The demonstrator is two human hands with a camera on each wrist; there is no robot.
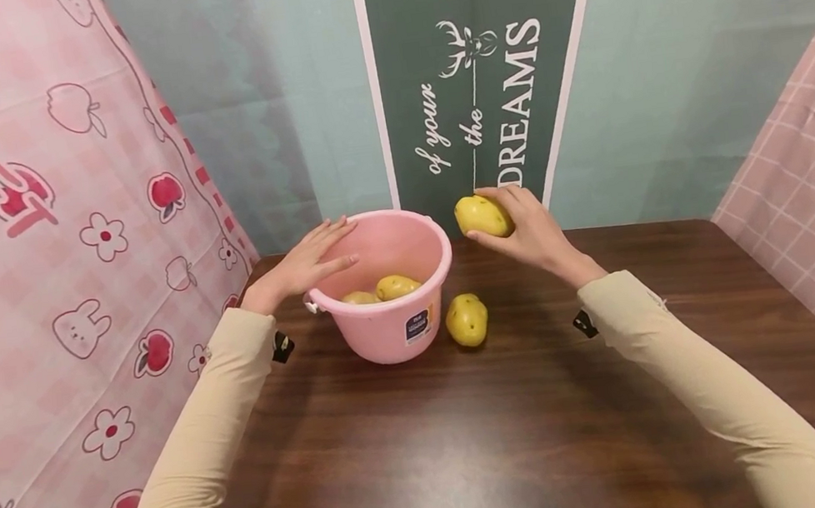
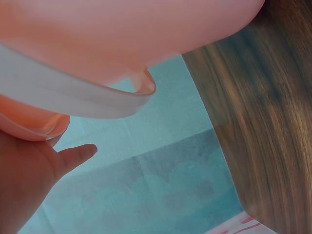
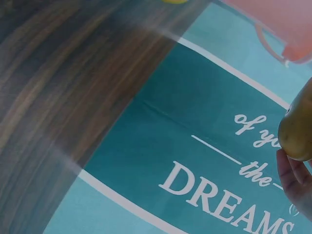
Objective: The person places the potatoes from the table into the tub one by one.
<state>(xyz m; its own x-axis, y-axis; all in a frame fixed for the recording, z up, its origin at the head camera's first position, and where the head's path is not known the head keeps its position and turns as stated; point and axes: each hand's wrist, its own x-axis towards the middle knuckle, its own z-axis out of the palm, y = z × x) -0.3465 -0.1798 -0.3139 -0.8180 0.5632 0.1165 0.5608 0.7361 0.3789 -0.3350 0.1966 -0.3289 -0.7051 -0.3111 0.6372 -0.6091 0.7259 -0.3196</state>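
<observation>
A pink bucket (image 1: 367,334) stands on the table, with potatoes visible inside, one potato (image 1: 398,286) lying in front of another. My left hand (image 1: 305,263) rests on its left rim, fingers stretched out over the opening. In the left wrist view, part of the left hand (image 2: 29,175) touches the bucket's edge and one finger sticks out straight. Raised to the right of the bucket, my right hand (image 1: 531,227) grips a yellow potato (image 1: 479,216) between thumb and fingers. The right wrist view shows this potato (image 3: 297,129) only partly.
Another potato (image 1: 467,321) lies on the dark wooden table (image 1: 430,452), close to the bucket's right side. A green printed cloth (image 1: 409,2) hangs behind the table. Pink patterned cloths hang at the left (image 1: 111,304) and right (image 1: 802,142).
</observation>
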